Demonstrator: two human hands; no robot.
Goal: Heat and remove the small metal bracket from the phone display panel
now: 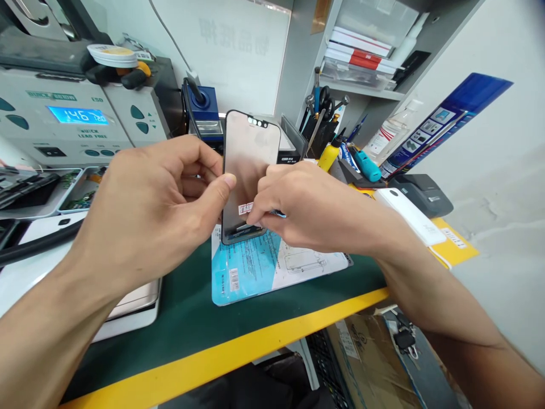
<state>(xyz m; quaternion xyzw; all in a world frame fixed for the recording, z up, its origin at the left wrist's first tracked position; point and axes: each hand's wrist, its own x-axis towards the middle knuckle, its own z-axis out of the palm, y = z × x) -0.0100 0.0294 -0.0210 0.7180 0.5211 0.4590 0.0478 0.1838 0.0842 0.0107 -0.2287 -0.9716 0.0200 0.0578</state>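
Note:
A phone screen [244,153] with a black border and a notch at its top stands nearly upright in the middle of the head view. My left hand [170,199] grips its left edge between thumb and fingers. Low on the glass sits a small white label [246,208] with red print. Curled fingers of my right hand [293,204] press together in front of the screen's lower right, right beside that label. What they pinch is hidden. Below the screen lies a blue and white printed package [251,278].
A soldering station [80,133] with a lit display stands at left, above trays of small parts [80,196]. Pens and tools fill a black holder [322,132] behind my right hand. The green mat [183,318] ends at a yellow table edge [255,358].

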